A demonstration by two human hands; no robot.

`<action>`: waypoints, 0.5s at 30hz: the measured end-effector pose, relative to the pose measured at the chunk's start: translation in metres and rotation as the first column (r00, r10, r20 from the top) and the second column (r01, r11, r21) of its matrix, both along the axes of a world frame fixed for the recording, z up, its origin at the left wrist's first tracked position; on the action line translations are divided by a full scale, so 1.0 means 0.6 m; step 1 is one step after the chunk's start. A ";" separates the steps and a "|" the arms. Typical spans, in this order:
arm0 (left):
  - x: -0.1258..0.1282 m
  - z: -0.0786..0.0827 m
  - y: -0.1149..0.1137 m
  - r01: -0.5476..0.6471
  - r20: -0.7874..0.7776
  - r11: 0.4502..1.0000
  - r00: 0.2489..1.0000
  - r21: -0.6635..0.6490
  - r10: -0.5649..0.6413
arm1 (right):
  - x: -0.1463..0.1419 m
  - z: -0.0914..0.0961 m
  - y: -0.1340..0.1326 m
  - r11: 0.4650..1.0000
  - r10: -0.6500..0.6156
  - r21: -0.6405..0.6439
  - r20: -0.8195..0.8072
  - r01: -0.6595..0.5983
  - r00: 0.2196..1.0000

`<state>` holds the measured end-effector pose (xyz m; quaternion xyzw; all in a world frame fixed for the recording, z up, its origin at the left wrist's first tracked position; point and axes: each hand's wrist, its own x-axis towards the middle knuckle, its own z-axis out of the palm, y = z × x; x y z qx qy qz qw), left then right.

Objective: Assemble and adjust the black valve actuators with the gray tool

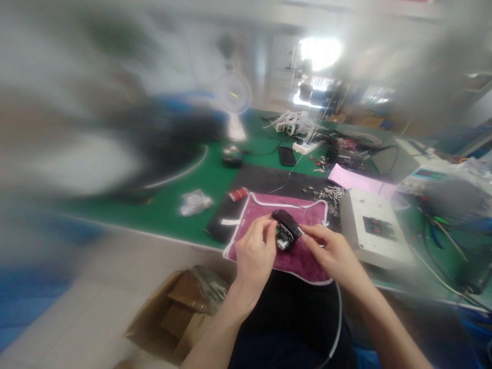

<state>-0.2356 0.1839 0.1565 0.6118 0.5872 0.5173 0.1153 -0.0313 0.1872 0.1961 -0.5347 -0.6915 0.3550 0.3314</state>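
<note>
Between my two hands is a small black plastic housing [286, 220], held tilted above a purple cloth [295, 264] with white edging. Its inside faces me and shows a silver cylindrical part [282, 244] and a bit of green. My left hand [257, 243] pinches the left side of the housing with thumb and forefinger. On the other side, the fingertips of my right hand [328, 246] grip its right edge, where a small white piece shows. Whether a finer part sits in either pinch is too small to tell. A light cable [339, 318] hangs below my right wrist.
A white box-shaped device [378, 228] stands close right of the cloth. Small metal parts [332, 195] lie scattered behind it. A red spool [239, 194] and a clear plastic bag [196, 202] lie left. Behind are a phone [287, 156] and a fan [232, 95]. A cardboard box [154, 320] is below.
</note>
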 end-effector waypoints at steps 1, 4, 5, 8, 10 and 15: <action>-0.003 0.000 0.000 0.012 0.004 1.000 1.000 -0.004 -0.012 | 0.008 0.003 -0.003 0.999 -0.001 -0.050 -0.007 0.001 1.000; -0.013 0.002 0.000 0.059 0.035 0.998 0.998 -0.038 -0.057 | 0.042 0.022 -0.019 0.996 -0.033 -0.086 0.076 0.039 0.997; -0.015 0.004 0.000 0.075 0.051 0.996 0.996 -0.050 -0.073 | 0.056 0.030 -0.027 0.998 -0.051 -0.038 0.135 0.057 0.989; -0.018 0.009 -0.001 0.111 0.089 0.991 0.990 -0.069 -0.105 | 0.100 0.050 -0.057 0.981 -0.108 0.189 0.317 0.048 0.942; -0.017 0.011 -0.003 0.135 0.128 0.987 0.984 -0.089 -0.123 | 0.126 0.050 -0.080 0.954 -0.132 0.298 0.418 0.001 0.899; -0.011 0.005 -0.008 0.236 0.179 0.957 0.962 -0.169 -0.206 | 0.157 -0.021 -0.134 0.913 -0.152 0.390 0.596 -0.118 0.788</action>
